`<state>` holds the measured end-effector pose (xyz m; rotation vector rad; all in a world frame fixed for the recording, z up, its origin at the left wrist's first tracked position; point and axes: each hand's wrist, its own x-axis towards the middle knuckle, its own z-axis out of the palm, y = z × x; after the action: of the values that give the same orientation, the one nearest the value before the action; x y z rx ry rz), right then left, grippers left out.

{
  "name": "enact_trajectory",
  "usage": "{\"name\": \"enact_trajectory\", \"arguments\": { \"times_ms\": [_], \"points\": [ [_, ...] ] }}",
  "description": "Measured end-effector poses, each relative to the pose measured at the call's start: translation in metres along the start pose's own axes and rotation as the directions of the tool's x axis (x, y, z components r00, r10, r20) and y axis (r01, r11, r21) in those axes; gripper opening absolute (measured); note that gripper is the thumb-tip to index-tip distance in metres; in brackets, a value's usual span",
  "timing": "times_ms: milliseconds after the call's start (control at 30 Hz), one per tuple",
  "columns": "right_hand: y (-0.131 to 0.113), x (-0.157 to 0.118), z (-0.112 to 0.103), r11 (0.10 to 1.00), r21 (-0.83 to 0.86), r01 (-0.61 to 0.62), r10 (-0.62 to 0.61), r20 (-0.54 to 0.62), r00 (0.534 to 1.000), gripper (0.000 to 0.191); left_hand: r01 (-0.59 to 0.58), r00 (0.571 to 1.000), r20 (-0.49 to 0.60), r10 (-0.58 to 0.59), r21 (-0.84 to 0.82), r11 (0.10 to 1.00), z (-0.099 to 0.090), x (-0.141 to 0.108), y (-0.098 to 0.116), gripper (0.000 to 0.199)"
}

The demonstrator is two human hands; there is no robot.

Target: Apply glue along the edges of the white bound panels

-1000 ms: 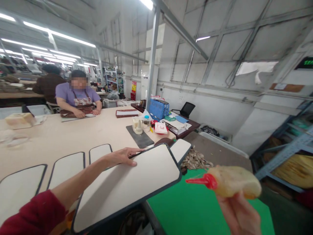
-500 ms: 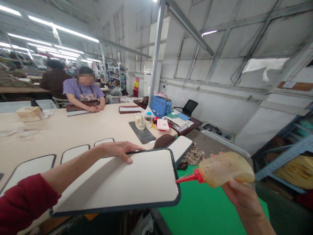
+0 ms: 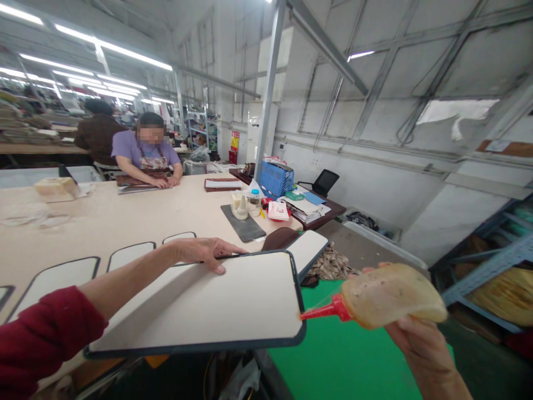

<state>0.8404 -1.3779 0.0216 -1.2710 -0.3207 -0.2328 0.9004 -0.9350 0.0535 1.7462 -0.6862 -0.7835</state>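
At near right, the right hand (image 3: pixel 416 336) is wrapped round a squeeze bottle (image 3: pixel 391 294), tipped sideways so its red nozzle (image 3: pixel 327 311) meets the right edge of a dark-edged white panel (image 3: pixel 237 300). The left hand (image 3: pixel 206 253) clamps the panel's far edge, thumb on top, seemingly to steady it. Farther left, similar panels (image 3: pixel 62 278) lie on the cream surface (image 3: pixel 183 208); a co-worker (image 3: pixel 127 147) sits beyond. A second ago the nozzle was apart from the panel, which slanted more; now it sits more level.
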Motion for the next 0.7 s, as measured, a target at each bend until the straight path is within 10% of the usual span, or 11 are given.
{"name": "enact_trajectory", "arguments": {
  "times_ms": [700],
  "points": [
    [-0.025, -0.019, 0.036, 0.994, 0.086, -0.065, 0.081, -0.201, 0.976, 0.067, 0.023, 0.998, -0.058, -0.031, -0.141, 0.99, 0.001, -0.004, -0.009, 0.077]
  ]
}}
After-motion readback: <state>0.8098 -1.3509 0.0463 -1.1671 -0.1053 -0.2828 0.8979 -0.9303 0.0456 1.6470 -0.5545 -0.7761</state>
